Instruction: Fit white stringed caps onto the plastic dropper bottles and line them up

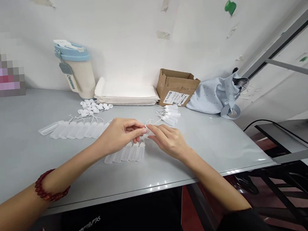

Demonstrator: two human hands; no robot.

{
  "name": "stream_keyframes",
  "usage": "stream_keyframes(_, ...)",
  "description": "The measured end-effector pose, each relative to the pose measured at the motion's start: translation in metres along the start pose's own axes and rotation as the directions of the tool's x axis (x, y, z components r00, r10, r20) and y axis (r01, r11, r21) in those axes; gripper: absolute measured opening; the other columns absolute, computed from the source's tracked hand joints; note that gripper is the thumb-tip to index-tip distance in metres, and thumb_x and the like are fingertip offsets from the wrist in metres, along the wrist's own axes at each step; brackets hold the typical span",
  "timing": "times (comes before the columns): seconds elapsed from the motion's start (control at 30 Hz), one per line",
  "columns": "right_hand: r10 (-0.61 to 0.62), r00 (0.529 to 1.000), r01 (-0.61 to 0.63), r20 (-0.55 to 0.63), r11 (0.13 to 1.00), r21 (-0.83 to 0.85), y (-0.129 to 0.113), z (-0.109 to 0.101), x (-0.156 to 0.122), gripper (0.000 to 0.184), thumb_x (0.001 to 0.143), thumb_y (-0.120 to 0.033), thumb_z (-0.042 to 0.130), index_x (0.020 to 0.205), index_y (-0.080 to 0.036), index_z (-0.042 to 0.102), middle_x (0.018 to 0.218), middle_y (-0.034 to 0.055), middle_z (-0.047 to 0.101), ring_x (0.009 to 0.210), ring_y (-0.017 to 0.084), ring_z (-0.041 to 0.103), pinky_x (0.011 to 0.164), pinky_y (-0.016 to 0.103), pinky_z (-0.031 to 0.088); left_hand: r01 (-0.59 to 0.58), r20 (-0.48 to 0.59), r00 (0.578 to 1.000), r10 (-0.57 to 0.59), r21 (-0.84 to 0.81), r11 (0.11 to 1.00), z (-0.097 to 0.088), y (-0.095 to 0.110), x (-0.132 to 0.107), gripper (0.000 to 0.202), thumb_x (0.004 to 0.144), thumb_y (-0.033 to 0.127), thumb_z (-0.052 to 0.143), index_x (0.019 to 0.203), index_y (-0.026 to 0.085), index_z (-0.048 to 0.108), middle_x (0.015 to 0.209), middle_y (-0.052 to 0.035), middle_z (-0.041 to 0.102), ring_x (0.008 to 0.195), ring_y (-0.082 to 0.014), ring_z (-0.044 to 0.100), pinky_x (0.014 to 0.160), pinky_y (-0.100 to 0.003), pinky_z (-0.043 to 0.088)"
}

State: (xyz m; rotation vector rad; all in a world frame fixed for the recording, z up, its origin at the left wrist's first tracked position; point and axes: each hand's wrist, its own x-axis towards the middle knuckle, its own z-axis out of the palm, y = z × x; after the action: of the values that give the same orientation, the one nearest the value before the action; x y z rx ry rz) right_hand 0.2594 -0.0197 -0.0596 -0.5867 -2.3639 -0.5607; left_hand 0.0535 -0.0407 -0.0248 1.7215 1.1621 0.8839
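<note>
My left hand (pixel 122 132) is closed in a pinch, its thumb and index fingertips meeting my right fingers above the table. In my right hand (pixel 170 139), between thumb and fingers, is a small translucent plastic bottle (pixel 149 131) with a thin white loop at its top; most of it is hidden. What the left fingertips grip is hidden. Just below the hands lies a row of several similar bottles (pixel 125 153). A longer row of bottles with loops (pixel 76 129) lies left, partly behind my left hand. More small bottles (pixel 170 115) lie beyond my right hand.
Small white caps (pixel 93 106) lie in a heap before a cream tumbler (pixel 83 76) with a blue lid. Stacked white sheets or envelopes (pixel 128 92), a cardboard box (pixel 177 87) and a light-blue fabric bag (pixel 212 95) stand along the wall. The grey table's front edge (pixel 123 195) runs below my forearms.
</note>
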Motion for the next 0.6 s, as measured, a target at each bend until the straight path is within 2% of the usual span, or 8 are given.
stream_keyframes(0.13, 0.032, 0.999, -0.032, -0.007, 0.999, 0.029, 0.0004, 0.0019, -0.0007, 0.025, 0.095, -0.021, 0.051, 0.118, -0.012, 0.056, 0.084, 0.0069, 0.073, 0.068, 0.015, 0.064, 0.057, 0.025, 0.049, -0.034, -0.036, 0.999, 0.033, -0.016, 0.999, 0.0017, -0.0030, -0.0012, 0.019, 0.080, 0.031, 0.066, 0.089, 0.017, 0.075, 0.064, 0.0005, 0.068, 0.057, -0.0110, 0.061, 0.051, -0.019, 0.047)
stream_keyframes(0.33, 0.168, 0.985, -0.153, -0.036, 0.955, 0.254, -0.0005, 0.0055, -0.0025, 0.026, 0.094, -0.026, 0.055, 0.116, -0.014, 0.056, 0.077, 0.0053, 0.071, 0.060, 0.014, 0.062, 0.056, 0.025, 0.051, -0.180, -0.104, 0.978, 0.183, 0.036, 0.983, 0.0028, -0.0081, -0.0020, 0.018, 0.079, 0.027, 0.066, 0.092, 0.019, 0.076, 0.085, -0.0034, 0.070, 0.066, -0.0125, 0.061, 0.056, -0.022, 0.048)
stream_keyframes(0.47, 0.267, 0.963, -0.252, 0.023, 0.871, 0.421, -0.0019, 0.0041, -0.0035, 0.031, 0.091, -0.028, 0.059, 0.119, -0.016, 0.057, 0.086, 0.0065, 0.073, 0.059, 0.013, 0.063, 0.056, 0.024, 0.052, -0.263, -0.102, 0.957, 0.271, 0.085, 0.961, 0.0028, -0.0096, -0.0016, 0.018, 0.083, 0.027, 0.062, 0.092, 0.022, 0.076, 0.094, -0.0047, 0.069, 0.074, -0.0153, 0.063, 0.060, -0.025, 0.049)
stream_keyframes(0.6, 0.312, 0.948, -0.300, 0.065, 0.807, 0.508, -0.0026, 0.0025, -0.0030, 0.033, 0.090, -0.028, 0.061, 0.121, -0.018, 0.057, 0.097, 0.0076, 0.073, 0.068, 0.014, 0.067, 0.060, 0.024, 0.055, -0.246, -0.058, 0.967, 0.248, 0.041, 0.968, 0.0003, -0.0096, -0.0008, 0.015, 0.081, 0.029, 0.065, 0.090, 0.024, 0.076, 0.097, -0.0038, 0.069, 0.075, -0.0149, 0.063, 0.063, -0.025, 0.050)
